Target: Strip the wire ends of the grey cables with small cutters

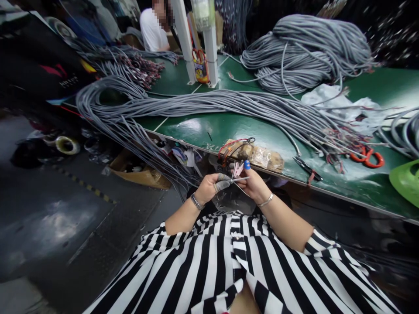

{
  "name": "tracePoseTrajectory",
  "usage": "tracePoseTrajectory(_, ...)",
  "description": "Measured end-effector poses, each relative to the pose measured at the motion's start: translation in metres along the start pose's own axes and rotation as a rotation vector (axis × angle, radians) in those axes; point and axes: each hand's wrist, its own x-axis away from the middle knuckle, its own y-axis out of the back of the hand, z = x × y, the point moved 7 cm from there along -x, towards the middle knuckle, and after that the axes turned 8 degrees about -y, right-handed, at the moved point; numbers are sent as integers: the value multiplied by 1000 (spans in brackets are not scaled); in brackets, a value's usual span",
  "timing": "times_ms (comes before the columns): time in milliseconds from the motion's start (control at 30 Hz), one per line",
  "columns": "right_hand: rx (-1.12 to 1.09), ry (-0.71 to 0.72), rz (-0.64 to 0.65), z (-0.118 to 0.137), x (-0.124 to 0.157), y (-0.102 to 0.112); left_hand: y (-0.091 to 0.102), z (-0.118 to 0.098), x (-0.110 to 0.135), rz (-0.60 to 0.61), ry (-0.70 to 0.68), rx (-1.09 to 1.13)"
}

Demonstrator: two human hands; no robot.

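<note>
My left hand (212,186) and my right hand (252,183) meet just below the front edge of the green table (209,126). Both are closed around a thin grey cable end (240,179) held between them. Grey tape wraps the left fingers and a blue cap covers a right fingertip. A small pink-handled tool (238,169) sticks up from the right hand. Each wrist wears a bracelet.
A long bundle of grey cables (229,107) crosses the table and spills off its left edge. A big cable coil (307,52) lies behind. Orange scissors (369,158), black pliers (307,168), a plastic bag (262,156) and a green bowl (407,181) sit near the edge. Another person (152,28) sits far back.
</note>
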Motion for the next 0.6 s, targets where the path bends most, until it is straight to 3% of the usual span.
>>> tracePoseTrajectory(167, -29, 60, -43, 3, -6, 2, -8, 1, -1, 52, 27, -8)
tracePoseTrajectory(333, -18, 29, -46, -3, -2, 1, -9, 8, 4, 72, 64, 12)
tracePoseTrajectory(600, 43, -31, 11, -14, 9, 13, 1, 11, 49, 91, 135, 21)
